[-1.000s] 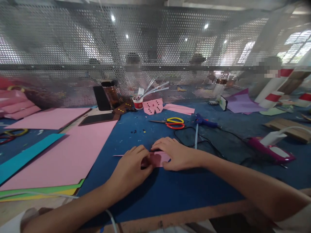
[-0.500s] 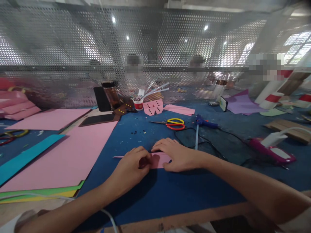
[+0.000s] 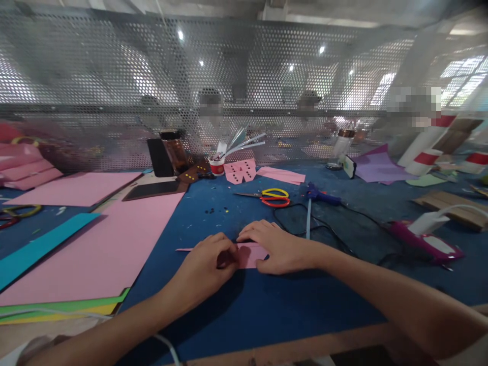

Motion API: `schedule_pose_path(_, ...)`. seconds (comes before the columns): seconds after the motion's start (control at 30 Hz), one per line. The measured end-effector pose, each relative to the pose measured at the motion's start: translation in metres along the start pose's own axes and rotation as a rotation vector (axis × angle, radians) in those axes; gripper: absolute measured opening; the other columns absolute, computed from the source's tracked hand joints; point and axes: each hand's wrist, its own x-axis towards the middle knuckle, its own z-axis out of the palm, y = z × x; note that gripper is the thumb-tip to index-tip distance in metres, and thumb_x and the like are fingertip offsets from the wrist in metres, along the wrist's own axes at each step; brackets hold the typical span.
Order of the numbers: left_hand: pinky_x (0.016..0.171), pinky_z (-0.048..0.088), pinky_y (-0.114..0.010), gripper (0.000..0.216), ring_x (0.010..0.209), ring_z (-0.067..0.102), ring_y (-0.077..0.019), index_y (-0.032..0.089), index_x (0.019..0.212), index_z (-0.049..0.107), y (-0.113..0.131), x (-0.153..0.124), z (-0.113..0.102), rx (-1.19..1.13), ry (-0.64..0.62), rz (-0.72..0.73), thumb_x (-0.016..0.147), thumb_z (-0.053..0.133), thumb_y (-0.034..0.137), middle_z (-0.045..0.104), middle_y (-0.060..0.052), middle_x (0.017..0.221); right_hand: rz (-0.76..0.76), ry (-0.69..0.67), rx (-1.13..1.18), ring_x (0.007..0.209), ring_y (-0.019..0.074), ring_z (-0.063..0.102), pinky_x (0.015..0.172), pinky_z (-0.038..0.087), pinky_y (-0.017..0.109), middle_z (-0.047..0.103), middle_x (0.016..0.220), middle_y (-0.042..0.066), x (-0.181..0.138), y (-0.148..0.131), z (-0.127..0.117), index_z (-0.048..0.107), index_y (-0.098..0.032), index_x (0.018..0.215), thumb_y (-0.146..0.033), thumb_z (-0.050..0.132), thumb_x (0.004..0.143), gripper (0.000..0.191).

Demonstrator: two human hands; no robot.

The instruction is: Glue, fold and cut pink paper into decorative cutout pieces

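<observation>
A small pink paper piece lies on the blue table mat in front of me. My left hand is curled at its left end, fingers pinched on the paper. My right hand presses down on its right part with the fingers bent and close together. A thin pink strip pokes out to the left of my left hand.
Large pink sheets over green and yellow ones lie at left, with a teal strip. Red-yellow scissors, a blue glue gun with black cable, and a magenta glue gun lie beyond. A perforated metal screen stands behind.
Both hands stay on the pink piece. The left fingers have shifted slightly along its left end. The view has tilted a little.
</observation>
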Motion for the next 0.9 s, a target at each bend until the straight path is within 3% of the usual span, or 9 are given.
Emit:
schedule_pose_path(0.67, 0.075, 0.045, -0.029, 0.026, 0.082, 0.059, -0.0174, 0.022, 0.087, 0.062, 0.004, -0.001, -0.018, -0.145, -0.118, -0.066, 0.073, 0.049, 0.006, 0.065, -0.001, 0.091, -0.003, -0.009, 0.008, 0.121, 0.0298, 0.045, 0.104, 0.034, 0.049, 0.052, 0.137, 0.009, 0.001, 0.001, 0.0, 0.053, -0.023, 0.134, -0.021, 0.063, 0.073, 0.062)
schedule_pose_path(0.9, 0.083, 0.047, -0.029, 0.031, 0.092, 0.061, -0.0174, 0.024, 0.095, 0.063, 0.0, -0.003, -0.026, -0.152, -0.177, -0.066, 0.074, 0.048, 0.006, 0.066, 0.0, 0.101, -0.003, -0.015, 0.012, 0.122, 0.0296, 0.045, 0.104, 0.034, 0.049, 0.052, 0.137, 0.009, 0.0, 0.0, -0.001, 0.054, -0.023, 0.133, -0.02, 0.062, 0.073, 0.061)
